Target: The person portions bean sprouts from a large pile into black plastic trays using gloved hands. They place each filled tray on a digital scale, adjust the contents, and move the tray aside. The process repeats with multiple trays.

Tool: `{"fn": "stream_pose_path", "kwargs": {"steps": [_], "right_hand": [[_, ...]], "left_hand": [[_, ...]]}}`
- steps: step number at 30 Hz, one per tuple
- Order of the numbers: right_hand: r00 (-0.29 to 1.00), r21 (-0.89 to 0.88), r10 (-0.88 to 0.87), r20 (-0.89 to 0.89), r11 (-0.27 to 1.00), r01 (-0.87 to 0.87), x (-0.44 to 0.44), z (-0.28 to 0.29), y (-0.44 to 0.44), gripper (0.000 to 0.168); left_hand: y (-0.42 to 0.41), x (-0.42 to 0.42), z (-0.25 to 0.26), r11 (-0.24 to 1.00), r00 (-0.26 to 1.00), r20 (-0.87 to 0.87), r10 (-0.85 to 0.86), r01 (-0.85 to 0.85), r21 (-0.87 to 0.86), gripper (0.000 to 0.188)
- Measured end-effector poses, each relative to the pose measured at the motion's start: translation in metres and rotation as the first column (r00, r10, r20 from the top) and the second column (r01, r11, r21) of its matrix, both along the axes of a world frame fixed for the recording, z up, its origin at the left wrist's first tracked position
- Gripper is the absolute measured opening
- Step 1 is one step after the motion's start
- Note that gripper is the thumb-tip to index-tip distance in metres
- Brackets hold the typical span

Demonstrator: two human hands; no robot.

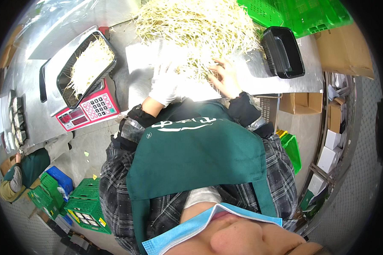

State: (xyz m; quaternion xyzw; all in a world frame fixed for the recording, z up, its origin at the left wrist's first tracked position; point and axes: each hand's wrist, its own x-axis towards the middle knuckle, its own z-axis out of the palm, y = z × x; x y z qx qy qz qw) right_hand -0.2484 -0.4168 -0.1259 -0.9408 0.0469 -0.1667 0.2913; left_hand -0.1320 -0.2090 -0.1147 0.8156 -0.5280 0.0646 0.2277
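Note:
A large heap of bean sprouts (198, 25) covers the far middle of the metal table. My left hand (166, 83), in a white glove, lies at the left edge of a smaller spread of sprouts, its fingers blurred by glare. My right hand (225, 78), ungloved, rests at that spread's right side with fingers apart and slightly bent, the fingertips touching or close to the sprouts. To the left, a black plastic tray (111, 65) holding bean sprouts (91, 65) sits tilted on a red digital scale (99, 106). Black empty trays (281, 52), nested together, stand at the right.
A green plastic crate (306, 16) is at the far right, by a cardboard box (344, 51). Filled packs (17, 118) line the table's left end. At lower left a co-worker in a green apron (35, 165) stands near stacked green crates (86, 204). Shelving with boxes runs along the right.

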Motion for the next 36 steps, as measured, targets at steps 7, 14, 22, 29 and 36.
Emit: {"fn": "stream_pose_path", "kwargs": {"steps": [7,14,22,29,36], "right_hand": [[0.992,-0.153,0.052,0.118,0.988,-0.033,0.015,0.004,0.011,0.009],[0.999,0.145,0.014,-0.042,0.989,-0.007,-0.031,0.055,-0.039,0.008],[0.973,0.102,-0.051,-0.225,0.992,0.075,0.023,0.026,-0.026,0.056],[0.940,0.260,0.170,-0.295,0.961,-0.092,0.040,0.064,-0.011,0.030],[0.895,-0.243,-0.198,-0.400,0.964,0.105,0.106,0.032,0.020,0.058]], "left_hand": [[0.010,0.005,0.009,0.840,0.813,-0.539,-0.222,-0.122,-0.529,0.041],[0.043,0.012,-0.010,0.808,0.774,-0.575,0.264,-0.503,-0.306,0.035],[-0.026,0.028,-0.005,0.945,0.982,-0.148,0.113,-0.152,-0.288,0.038],[0.015,0.015,0.021,0.984,0.800,-0.595,0.072,-0.154,-0.088,0.035],[0.014,0.018,-0.007,0.898,0.582,-0.810,0.073,-0.392,-0.201,0.038]]}}
